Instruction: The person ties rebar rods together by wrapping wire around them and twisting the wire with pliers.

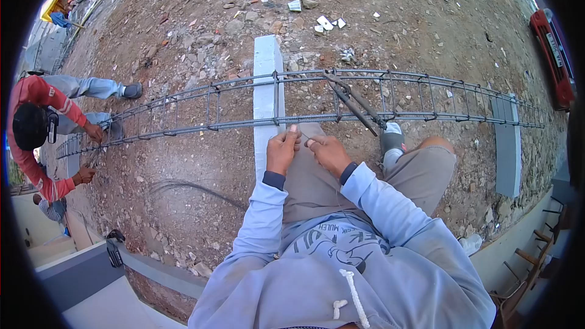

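My left hand [284,150] is closed in a pinch just below the near bars of the long steel rebar cage [237,123]. My right hand [329,155] is beside it, also pinching. A thin dark wire [307,139] shows between the fingertips of both hands; its ends are hard to make out. A pair of long-handled pincers [353,105] hangs on the cage to the right, its jaws at the far bars. Under the cage, near my left hand, lies a pale grey block [267,61] that bears it.
Another grey block [507,146] supports the cage's right end. A co-worker in a red top [29,94] crouches at the left end, hands at the cage. Loose thin wires [195,186] lie on the rubble-strewn ground [170,225]. A red vehicle [551,58] stands far right.
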A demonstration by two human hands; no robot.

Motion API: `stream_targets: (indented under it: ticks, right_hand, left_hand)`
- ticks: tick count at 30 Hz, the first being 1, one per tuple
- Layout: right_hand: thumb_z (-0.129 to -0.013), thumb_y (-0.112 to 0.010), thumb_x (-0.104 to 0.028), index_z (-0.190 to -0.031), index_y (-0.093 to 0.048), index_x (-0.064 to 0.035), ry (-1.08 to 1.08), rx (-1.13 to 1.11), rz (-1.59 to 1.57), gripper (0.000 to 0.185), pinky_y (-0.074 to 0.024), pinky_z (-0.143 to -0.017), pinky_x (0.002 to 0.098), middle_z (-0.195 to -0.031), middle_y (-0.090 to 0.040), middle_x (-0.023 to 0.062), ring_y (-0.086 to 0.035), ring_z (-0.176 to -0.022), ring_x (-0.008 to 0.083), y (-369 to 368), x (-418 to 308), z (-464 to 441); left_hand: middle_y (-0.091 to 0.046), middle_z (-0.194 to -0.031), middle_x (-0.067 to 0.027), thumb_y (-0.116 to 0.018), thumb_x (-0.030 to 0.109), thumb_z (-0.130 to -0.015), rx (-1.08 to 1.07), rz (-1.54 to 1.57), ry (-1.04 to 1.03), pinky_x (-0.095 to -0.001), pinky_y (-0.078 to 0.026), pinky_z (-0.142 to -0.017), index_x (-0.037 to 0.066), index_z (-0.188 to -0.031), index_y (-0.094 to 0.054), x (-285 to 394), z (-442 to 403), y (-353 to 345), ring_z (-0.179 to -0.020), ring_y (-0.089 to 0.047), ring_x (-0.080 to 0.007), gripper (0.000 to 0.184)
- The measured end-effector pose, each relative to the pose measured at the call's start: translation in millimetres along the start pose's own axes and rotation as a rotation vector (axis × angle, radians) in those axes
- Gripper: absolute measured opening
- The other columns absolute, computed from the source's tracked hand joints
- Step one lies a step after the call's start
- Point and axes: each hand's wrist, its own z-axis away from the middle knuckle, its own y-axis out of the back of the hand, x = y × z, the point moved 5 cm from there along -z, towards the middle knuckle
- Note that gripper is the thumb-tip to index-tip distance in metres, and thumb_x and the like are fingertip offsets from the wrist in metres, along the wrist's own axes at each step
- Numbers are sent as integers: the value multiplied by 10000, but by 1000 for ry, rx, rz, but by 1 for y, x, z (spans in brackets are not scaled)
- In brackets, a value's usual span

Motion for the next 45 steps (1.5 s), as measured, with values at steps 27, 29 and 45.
stream_targets:
  ticks: [27, 29, 45]
  right_hand:
    - [-707, -620, -166, -1340, -302, -6, 258, 8, 1015, 726, -474, -780, 501, -1053, -539, 289, -580, -886, 462, 143, -59, -57]
    - [-695, -603, -168, -1291, -360, 3, 211, -34, 1022, 665, -469, -793, 506, -1032, -560, 295, -579, -893, 462, 152, -68, -48]
    - [-666, -592, -331, -1040, -556, 19, -194, -398, 1143, 513, -494, -776, 421, -927, -630, 261, -628, -887, 369, 139, -117, 301]
  left_hand:
    - [-518, -634, 39, -593, 362, -888, 294, 519, 360, -191, -365, -517, 59, -822, -641, 61, 99, -5, -560, -456, -45, 313]
    - [-526, -651, 37, -592, 365, -889, 298, 513, 371, -201, -385, -524, 60, -837, -640, 89, 124, 7, -560, -468, -51, 313]
    - [-555, -666, 15, -591, 350, -889, 594, 643, 340, -210, -453, -510, 56, -890, -647, 183, 396, 189, -561, -530, -71, 299]
